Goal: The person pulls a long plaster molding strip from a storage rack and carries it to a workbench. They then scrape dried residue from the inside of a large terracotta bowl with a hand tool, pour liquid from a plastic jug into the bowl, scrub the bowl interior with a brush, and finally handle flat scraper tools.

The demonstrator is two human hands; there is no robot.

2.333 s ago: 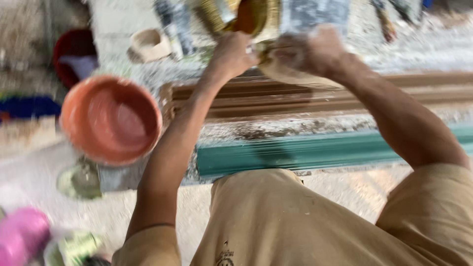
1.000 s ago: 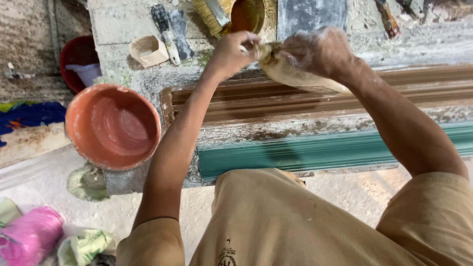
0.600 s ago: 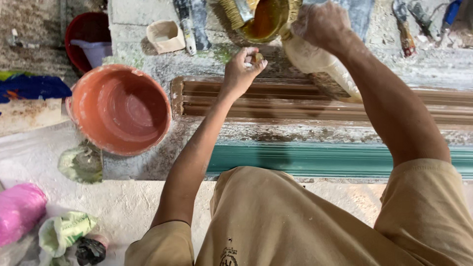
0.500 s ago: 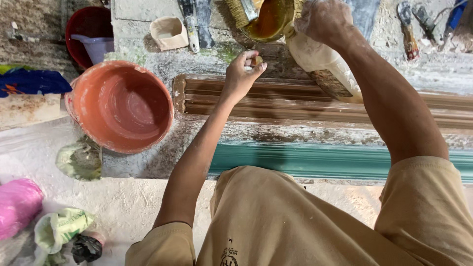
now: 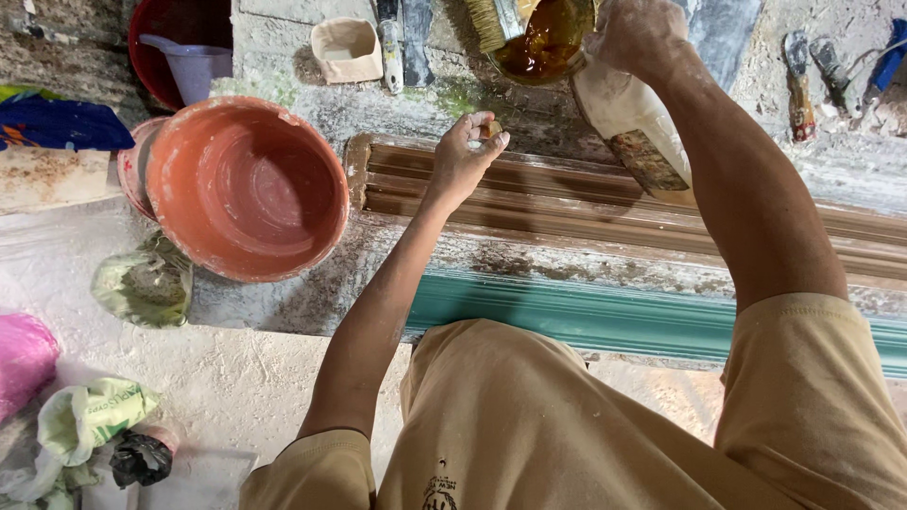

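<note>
Right hand (image 5: pixel 635 33): closed around the neck of a pale plastic bottle (image 5: pixel 635 127), top centre, tipped toward a tin of brown liquid (image 5: pixel 546 42).
Left hand (image 5: pixel 465 156): fingertips pinching a small cap (image 5: pixel 490 128), above the brown moulding (image 5: pixel 605 203).
Handling: bottle looks light, squashy, likely slick; best held at the neck.

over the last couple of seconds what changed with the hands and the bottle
The right hand has lifted the pale bottle away from the left hand and tipped its neck over the tin of brown liquid. The left hand let go of the bottle and dropped back over the brown moulding, a small cap-like piece in its fingers. The orange bowl and the brush in the tin stayed put.
</note>
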